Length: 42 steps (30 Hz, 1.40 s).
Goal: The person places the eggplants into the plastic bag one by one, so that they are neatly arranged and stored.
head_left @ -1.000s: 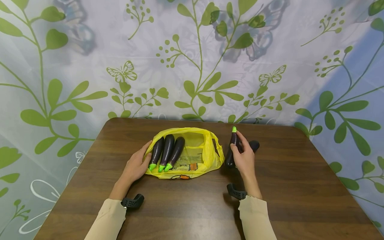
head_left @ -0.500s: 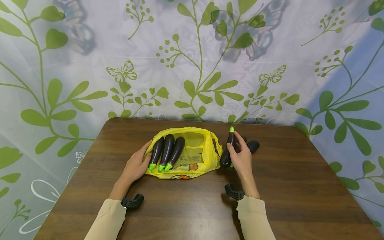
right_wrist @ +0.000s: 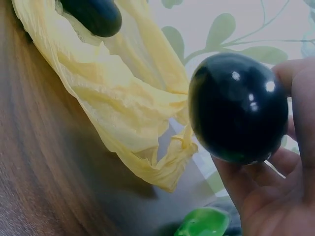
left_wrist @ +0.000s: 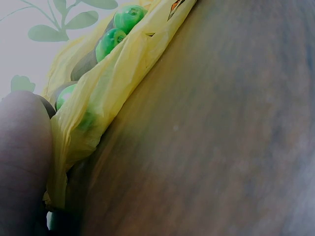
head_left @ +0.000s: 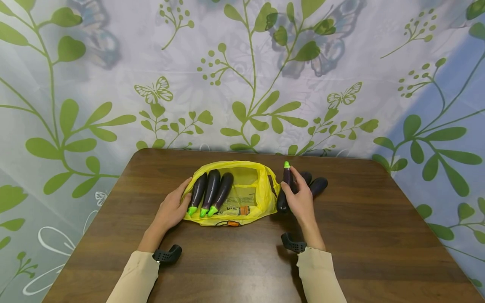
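Observation:
My right hand (head_left: 302, 202) grips an eggplant (head_left: 282, 203) just beyond the right end of a yellow plastic bag (head_left: 269, 206). The eggplant's green stem end points up and away, and its rounded dark end (right_wrist: 238, 108) fills the middle of the right wrist view. On the bag's left side, my left hand (head_left: 172, 210) holds the rim, with the thumb at the opening. Three eggplants (head_left: 212, 191) lie side by side inside, green stem ends toward me. Those stem ends (left_wrist: 110, 43) show past the thin yellow film in the left wrist view.
Two more eggplants (head_left: 319, 185) lie on the table to the right, partly hidden behind my right hand. The brown wooden table (head_left: 227, 269) reaches back to a hanging cloth (head_left: 242, 84) printed with leaves and butterflies.
My right hand has moved left with the eggplant, closer to the bag's right end. More of the eggplants behind it now shows. The left hand and bag have stayed in place.

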Available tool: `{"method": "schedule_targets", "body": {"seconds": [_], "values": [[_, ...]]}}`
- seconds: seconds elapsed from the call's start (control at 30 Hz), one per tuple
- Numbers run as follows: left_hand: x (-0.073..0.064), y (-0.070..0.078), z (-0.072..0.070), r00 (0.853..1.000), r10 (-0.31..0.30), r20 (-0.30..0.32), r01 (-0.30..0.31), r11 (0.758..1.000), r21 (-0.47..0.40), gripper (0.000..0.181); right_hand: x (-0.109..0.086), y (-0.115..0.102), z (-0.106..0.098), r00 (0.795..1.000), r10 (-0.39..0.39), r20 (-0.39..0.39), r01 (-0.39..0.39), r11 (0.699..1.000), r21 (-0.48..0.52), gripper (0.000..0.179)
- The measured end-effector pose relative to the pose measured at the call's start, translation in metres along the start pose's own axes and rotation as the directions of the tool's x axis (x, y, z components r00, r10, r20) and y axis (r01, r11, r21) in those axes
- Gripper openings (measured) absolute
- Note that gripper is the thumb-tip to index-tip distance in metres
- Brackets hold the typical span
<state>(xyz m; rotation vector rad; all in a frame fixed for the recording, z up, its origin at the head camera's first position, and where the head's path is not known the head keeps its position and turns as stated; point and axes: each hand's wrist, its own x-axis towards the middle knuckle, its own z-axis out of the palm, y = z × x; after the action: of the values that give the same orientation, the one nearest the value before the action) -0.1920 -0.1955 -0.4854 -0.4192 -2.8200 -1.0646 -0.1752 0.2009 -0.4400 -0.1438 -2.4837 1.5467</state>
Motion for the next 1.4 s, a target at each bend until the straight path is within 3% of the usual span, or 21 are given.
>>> {"method": "schedule_targets", "body": {"seconds": [0.5,1.17,1.4], "values": [[0.0,0.0,0.0,1.0,0.004,-0.001,-0.004,1.0,-0.001,0.056,0.0,-0.002,0.006,0.995,-0.038,0.097,0.041,0.999,-0.036,0.062],[0.0,-0.002,0.001,1.0,0.021,-0.01,-0.021,1.0,-0.008,0.056,-0.002,-0.002,0.019,0.989,-0.087,0.121,0.088,0.996,-0.005,0.066],[0.0,-0.002,0.001,1.0,0.022,-0.007,-0.023,1.0,-0.008,0.056,-0.002,-0.002,0.025,0.985,-0.109,0.13,0.119,0.99,-0.073,0.057]]}}
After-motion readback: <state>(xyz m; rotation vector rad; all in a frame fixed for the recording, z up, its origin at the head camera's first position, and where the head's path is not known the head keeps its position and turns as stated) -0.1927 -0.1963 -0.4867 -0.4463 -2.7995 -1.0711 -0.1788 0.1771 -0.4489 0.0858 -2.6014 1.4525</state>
